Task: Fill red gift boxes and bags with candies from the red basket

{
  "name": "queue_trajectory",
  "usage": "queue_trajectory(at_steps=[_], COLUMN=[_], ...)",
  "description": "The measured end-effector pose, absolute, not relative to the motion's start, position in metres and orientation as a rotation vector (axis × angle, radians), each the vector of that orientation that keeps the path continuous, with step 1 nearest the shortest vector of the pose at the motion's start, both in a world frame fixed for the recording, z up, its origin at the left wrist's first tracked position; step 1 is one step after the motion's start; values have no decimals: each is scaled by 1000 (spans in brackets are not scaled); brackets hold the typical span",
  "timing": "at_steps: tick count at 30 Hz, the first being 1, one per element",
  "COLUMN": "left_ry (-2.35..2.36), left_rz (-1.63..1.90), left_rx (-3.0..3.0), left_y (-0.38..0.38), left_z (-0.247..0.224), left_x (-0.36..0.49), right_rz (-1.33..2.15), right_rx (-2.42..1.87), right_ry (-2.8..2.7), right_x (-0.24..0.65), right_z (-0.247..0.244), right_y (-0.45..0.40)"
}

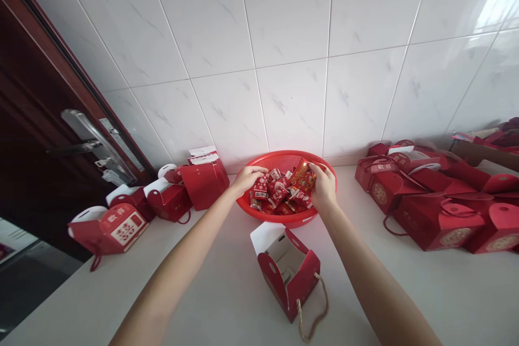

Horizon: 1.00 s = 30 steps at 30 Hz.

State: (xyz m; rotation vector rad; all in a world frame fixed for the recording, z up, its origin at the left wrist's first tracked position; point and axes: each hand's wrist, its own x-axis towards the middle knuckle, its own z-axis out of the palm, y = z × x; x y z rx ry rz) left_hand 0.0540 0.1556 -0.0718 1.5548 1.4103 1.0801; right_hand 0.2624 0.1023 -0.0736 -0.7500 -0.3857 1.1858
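A red plastic basket [294, 220] against the wall holds several small wrapped sweets [279, 192]. At its left side, my left hand [248, 177] has its fingers closed at the top of a red packet with white dots [260, 185]. My right hand [323, 181] reaches over the right rim and grips a shiny orange-red snack packet [303, 174] between thumb and fingers. In front of the basket, between my forearms, stands an open red gift box [290, 275] with raised flaps and a twisted rope handle. Part of its pale inside shows.
Several open red boxes [166, 200] and a flat red folded carton [206, 181] stand on the left of the white table [227, 292]. Many closed red boxes [440, 221] crowd the right. A tiled wall [292, 102] rises behind; a dark door [44, 97] is at left.
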Motion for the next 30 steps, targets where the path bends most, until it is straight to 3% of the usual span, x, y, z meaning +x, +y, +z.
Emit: queue_trajectory(at_steps=[16,30], left_ry=[1360,1023], left_rz=[1072,1244], left_rx=[1475,1318], left_y=[155,143], left_z=[-69,-60], left_x=[56,77], right_rz=[1212,1257], right_rx=[-702,-798], right_ry=[-426,-422], right_x=[263,262], right_z=[-74,-71], right_y=[101,102])
